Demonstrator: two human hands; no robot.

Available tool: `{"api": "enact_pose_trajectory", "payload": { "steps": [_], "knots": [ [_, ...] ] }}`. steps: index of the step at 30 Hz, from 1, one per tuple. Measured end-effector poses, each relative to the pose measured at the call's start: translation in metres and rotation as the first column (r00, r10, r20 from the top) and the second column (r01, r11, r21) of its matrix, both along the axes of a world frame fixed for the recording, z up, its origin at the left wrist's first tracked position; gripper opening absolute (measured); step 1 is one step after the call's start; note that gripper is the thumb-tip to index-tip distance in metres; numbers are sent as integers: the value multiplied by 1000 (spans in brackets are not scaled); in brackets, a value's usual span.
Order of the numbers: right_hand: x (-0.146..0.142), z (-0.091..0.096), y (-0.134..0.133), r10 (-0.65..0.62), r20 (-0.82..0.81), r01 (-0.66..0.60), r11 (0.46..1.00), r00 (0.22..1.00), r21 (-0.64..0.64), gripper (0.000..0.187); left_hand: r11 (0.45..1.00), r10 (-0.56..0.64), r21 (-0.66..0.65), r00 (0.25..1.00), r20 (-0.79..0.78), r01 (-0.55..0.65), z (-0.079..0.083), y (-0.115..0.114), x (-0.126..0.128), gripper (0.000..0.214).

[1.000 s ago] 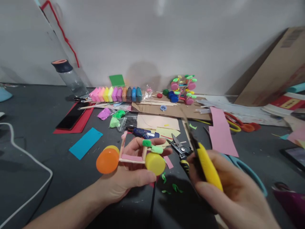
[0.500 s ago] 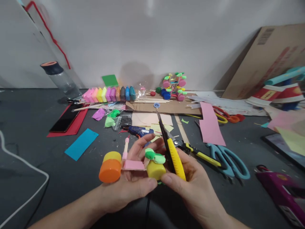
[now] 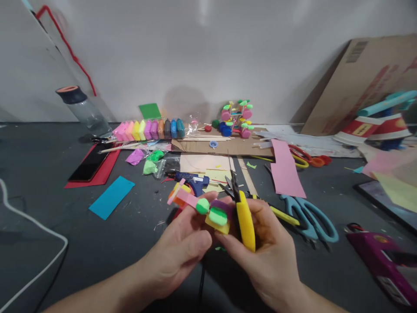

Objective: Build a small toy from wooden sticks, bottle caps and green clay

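Note:
My left hand (image 3: 180,245) grips a small craft model (image 3: 198,208) made of a pink strip, wooden sticks, orange and yellow bottle caps and green clay blobs. The model is turned end-on toward me. My right hand (image 3: 267,250) is closed round the yellow handle of a pair of scissors (image 3: 243,213), whose dark blades point up and away right beside the model's yellow cap. Both hands meet over the dark table (image 3: 48,182).
On the table lie a blue glue gun (image 3: 192,179), black-and-yellow pliers (image 3: 260,202), teal scissors (image 3: 309,217), pink paper (image 3: 286,169), a blue paper strip (image 3: 112,196), a phone on red paper (image 3: 89,163), a clay row (image 3: 150,129), another cap model (image 3: 236,119), a bottle (image 3: 83,111) and cardboard (image 3: 358,78).
My right hand brought the yellow scissors in from the right up against the model. My left hand turned the model, so the orange cap swung away behind the pink strip.

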State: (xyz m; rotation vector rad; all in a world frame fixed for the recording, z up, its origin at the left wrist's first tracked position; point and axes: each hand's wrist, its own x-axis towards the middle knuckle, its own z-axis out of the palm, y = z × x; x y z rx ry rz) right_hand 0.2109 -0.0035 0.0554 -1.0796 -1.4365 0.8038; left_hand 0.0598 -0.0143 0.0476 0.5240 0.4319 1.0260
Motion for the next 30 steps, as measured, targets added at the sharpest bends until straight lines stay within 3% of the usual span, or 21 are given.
{"api": "enact_pose_trajectory", "payload": {
  "steps": [4, 7, 11, 15, 20, 30],
  "knots": [
    [8, -12, -1, -96, 262, 32, 971, 960, 237, 32, 1000, -7, -20, 1000, 2, 7, 3, 0, 0, 39],
    [15, -17, 2, -92, 391, -36, 950, 916, 310, 28, 1000, -30, 6, 999, 37, 29, 4, 0, 0, 38],
    [20, -17, 7, -31, 428, -108, 949, 903, 297, 25, 1000, -18, -3, 1000, 20, 18, 1, 1, 1, 44],
    [21, -18, 6, -59, 443, -90, 947, 894, 308, 34, 1000, 14, -6, 997, -77, -14, 4, 5, 2, 48],
    [20, -16, 3, -58, 437, -95, 943, 897, 320, 37, 998, 59, -2, 995, -85, -59, 8, 9, 0, 44],
    [23, -20, 0, -74, 408, -37, 966, 910, 257, 42, 1000, 31, 2, 999, -27, -31, 3, 9, -1, 29]
  ]
}}
